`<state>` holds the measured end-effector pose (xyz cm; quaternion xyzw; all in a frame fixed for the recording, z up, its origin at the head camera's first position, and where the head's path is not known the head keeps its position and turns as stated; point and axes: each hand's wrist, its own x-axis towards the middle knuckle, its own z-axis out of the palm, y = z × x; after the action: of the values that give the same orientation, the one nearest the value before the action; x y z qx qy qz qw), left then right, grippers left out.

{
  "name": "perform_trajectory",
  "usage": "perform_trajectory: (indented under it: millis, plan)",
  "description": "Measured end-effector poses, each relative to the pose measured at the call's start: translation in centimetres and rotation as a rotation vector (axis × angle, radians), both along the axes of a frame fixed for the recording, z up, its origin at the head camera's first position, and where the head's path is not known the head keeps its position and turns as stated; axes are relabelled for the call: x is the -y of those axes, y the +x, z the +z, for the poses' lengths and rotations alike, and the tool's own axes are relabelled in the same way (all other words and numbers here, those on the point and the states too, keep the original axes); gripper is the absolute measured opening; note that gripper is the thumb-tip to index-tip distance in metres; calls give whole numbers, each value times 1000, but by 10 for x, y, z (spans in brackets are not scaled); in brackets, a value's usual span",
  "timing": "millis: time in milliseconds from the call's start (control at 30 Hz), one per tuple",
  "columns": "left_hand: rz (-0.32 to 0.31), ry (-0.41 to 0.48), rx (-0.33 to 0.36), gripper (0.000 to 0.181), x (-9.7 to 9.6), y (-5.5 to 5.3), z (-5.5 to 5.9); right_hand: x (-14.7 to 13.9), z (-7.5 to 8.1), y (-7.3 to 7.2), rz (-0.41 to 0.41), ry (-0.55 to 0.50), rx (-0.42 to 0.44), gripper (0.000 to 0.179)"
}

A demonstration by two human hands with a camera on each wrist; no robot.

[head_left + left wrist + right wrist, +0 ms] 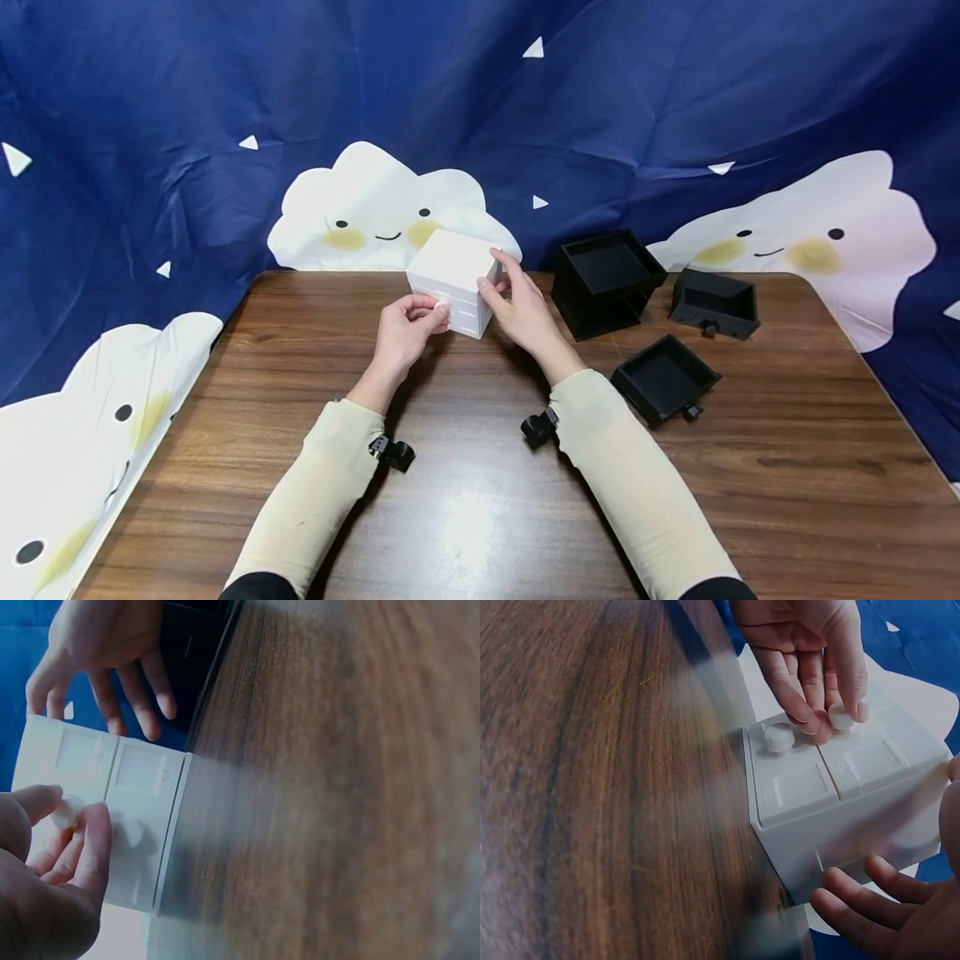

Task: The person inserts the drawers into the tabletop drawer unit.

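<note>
A small white two-drawer box (453,258) stands at the far edge of the table, its drawer fronts facing me. My left hand (405,333) pinches the round white knob (841,716) of the upper drawer between thumb and fingers. Below it, the lower drawer's knob (779,737) is not held. Both drawers look flush with the box front. My right hand (525,312) is at the box's right side, thumb and index finger touching near the top edge. In the right wrist view its other fingers (862,904) extend loosely along the side wall.
Right of the white box stands a black box frame (592,312) with a recessed top and an open front. Two loose black drawers lie nearby, one behind (716,304) and one nearer (666,379). A blue curtain (600,100) with cloud prints hangs behind the wooden table (480,467).
</note>
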<state>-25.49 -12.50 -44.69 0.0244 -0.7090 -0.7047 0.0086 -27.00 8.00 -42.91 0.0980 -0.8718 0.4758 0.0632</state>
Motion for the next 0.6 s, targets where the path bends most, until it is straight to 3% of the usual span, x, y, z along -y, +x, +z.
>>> perform_trajectory:
  millis: [600]
  plan:
    - [-6, 0, -12, 17, 8, 9, 3, 1, -2, 0, 0, -3, -12, 62]
